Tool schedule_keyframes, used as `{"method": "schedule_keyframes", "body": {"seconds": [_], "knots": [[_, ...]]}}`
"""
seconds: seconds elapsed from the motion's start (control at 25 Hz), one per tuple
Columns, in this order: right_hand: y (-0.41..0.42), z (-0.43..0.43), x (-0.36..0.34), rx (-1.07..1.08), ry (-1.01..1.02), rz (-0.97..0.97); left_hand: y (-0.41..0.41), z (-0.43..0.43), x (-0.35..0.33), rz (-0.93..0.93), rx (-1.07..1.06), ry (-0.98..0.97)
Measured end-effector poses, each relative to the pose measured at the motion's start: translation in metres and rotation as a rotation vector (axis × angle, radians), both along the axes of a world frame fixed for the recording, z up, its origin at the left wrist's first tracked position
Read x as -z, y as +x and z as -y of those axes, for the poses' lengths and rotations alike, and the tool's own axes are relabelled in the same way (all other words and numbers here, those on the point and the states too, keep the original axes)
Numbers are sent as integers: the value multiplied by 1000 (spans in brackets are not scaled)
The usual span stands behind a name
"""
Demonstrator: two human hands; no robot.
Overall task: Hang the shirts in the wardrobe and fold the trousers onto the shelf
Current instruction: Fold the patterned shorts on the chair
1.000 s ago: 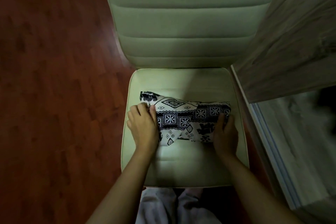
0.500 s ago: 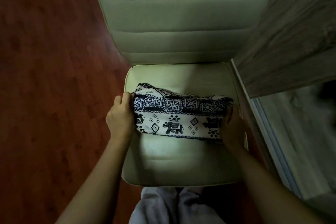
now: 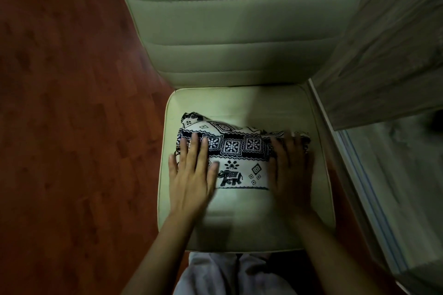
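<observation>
Both left grip (image 3: 191,175) and right grip (image 3: 291,170) lie flat atop trousers (image 3: 239,148).

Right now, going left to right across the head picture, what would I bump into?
Wooden floor → left hand → elephant print on the trousers → right hand → grey wood-grain panel.

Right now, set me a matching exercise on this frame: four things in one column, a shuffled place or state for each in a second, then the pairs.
Things:
1. left hand
2. right hand
3. trousers
4. floor

Places or states:
A. reddish wood, left of the seat
B. folded, lying on the seat
C. flat on the trousers' left end
D. flat on the trousers' right end

Pairs: 1-C, 2-D, 3-B, 4-A
</observation>
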State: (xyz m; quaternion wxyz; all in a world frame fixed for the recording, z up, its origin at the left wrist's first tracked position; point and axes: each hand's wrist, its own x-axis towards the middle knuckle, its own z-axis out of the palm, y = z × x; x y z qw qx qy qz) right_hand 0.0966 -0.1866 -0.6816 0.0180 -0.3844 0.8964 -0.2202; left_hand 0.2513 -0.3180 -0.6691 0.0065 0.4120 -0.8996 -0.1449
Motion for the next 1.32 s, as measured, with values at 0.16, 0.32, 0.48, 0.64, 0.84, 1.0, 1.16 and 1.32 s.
{"method": "schedule_keyframes", "body": {"seconds": [0.16, 0.32, 0.48, 0.64, 0.84, 1.0, 1.16, 1.32], "knots": [[0, 12, 17, 68, 171, 148, -27, 46, 21, 108, 111, 82], [-3, 12, 28, 254, 196, 369, -25, 61, 30, -36, 78, 298], [-1, 17, 21, 305, 201, 422, -27, 60, 26, -88, -72, 295], [-6, 20, -4, 400, 266, 487, -34, 53, -3, 52, -340, 402], [-4, 45, -20, 113, 142, 211, -66, 36, -21, -58, 197, 108], [10, 40, 8, 35, 321, 106, -63, 16, 16, 90, 314, 40], [-1, 56, 29, 53, 372, 108, -76, 19, 38, 104, 259, -58], [-8, 61, 37, 18, 385, 113, -80, 25, 41, 143, 263, -51]]}}
